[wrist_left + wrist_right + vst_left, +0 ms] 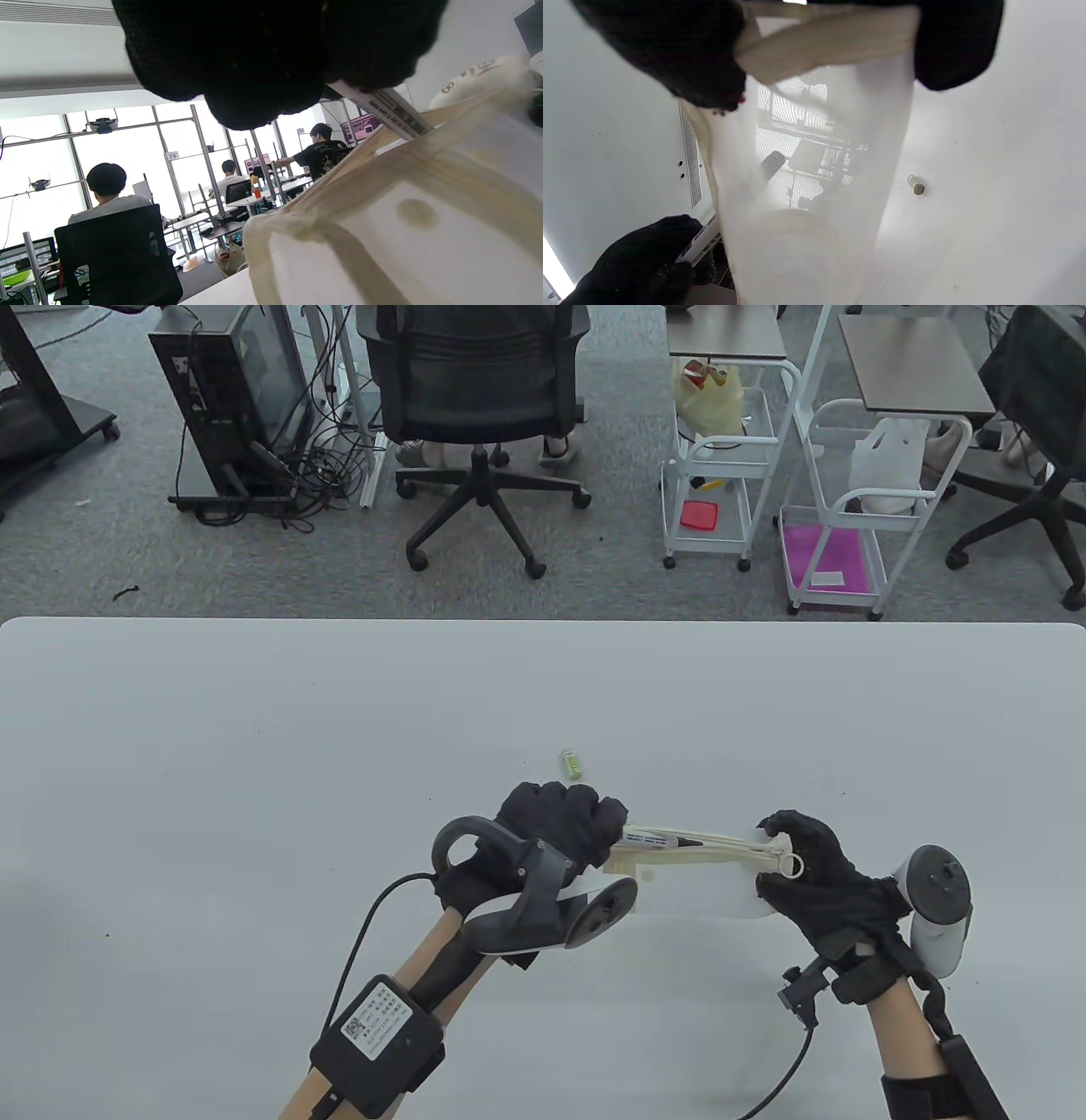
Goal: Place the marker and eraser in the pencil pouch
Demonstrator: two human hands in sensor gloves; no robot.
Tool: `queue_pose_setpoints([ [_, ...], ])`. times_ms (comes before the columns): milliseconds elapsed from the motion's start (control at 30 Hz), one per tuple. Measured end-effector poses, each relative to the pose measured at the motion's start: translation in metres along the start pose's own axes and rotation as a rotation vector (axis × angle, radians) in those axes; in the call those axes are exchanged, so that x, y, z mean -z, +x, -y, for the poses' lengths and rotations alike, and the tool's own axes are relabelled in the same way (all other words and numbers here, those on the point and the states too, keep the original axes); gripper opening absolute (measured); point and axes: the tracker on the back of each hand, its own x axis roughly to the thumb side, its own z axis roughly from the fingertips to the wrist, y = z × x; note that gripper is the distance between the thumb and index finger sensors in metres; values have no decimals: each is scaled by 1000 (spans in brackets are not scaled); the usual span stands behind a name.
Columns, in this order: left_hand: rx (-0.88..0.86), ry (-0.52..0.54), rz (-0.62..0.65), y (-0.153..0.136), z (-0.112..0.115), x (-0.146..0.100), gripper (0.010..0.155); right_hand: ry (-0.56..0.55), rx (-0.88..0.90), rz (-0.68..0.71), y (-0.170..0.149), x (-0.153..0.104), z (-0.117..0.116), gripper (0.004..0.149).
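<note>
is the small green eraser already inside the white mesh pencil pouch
No, the small green eraser lies on the bare grey table, apart from the white mesh pencil pouch that both hands hold.

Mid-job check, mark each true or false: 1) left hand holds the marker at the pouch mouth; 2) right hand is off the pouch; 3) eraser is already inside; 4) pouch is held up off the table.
1) True: the left hand grips the marker at the pouch opening.
2) False: the right hand holds the zipper end.
3) False: the eraser lies on the table.
4) True, judging by the wrist views.
</note>
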Motion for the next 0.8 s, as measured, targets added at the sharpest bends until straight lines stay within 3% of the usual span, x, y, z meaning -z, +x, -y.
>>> queue_pose_setpoints([
  [200,-11,47,35,21,2,8,49,2,22,12,1,0,-1,68],
  [367,-31,87,39,25,3,13,41,1,44,13,2,0,-1,68],
  [567,-21,37,21,23,3,10,42,-48,54,32,4,-1,2,67],
  [800,-193,99,-115,-5,9,-22,69,-60,76,29,2,-2,6,67],
])
